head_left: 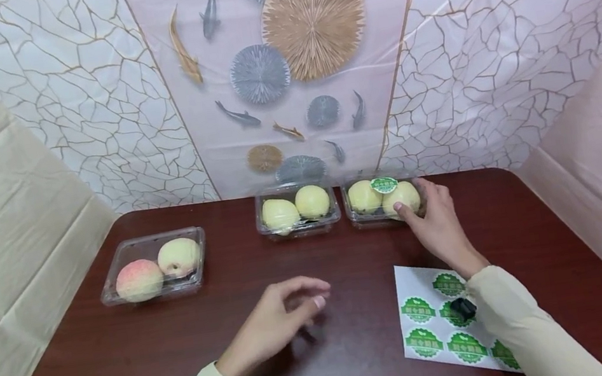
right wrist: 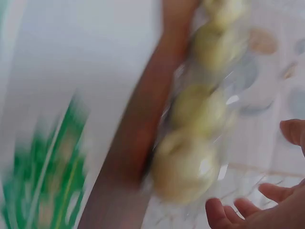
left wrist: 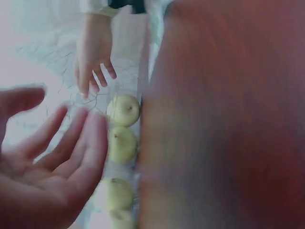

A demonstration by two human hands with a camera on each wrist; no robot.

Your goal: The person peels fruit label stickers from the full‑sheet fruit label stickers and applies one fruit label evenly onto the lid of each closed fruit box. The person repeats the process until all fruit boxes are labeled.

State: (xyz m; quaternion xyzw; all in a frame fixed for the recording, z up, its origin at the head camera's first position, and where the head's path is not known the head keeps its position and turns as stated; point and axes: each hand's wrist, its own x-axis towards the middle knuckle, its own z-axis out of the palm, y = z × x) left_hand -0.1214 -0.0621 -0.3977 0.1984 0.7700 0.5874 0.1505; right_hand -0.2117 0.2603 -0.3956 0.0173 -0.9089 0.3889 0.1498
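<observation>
My right hand (head_left: 437, 220) is at the right end of a clear plastic box (head_left: 366, 220) with two pale yellow-green round fruits, one being the near fruit (right wrist: 183, 167). A green round sticker (head_left: 384, 185) lies on that box's lid. Both wrist views show the right hand's fingers (left wrist: 86, 78) spread and fairly straight, holding nothing. Over the middle of the table hovers my left hand (head_left: 276, 320), its fingers loosely bent and apart from anything. Below the right forearm lies a white sheet (head_left: 403, 283) of green stickers (head_left: 418, 310), partly hidden by the sleeve.
Beside the stickered box, a second clear box (head_left: 299, 230) holds two similar fruits. At the left stands another box (head_left: 173, 291) with a reddish peach (head_left: 139, 280) and a paler fruit (head_left: 178, 257). A patterned backdrop (head_left: 285, 74) rises behind the dark table (head_left: 129, 366).
</observation>
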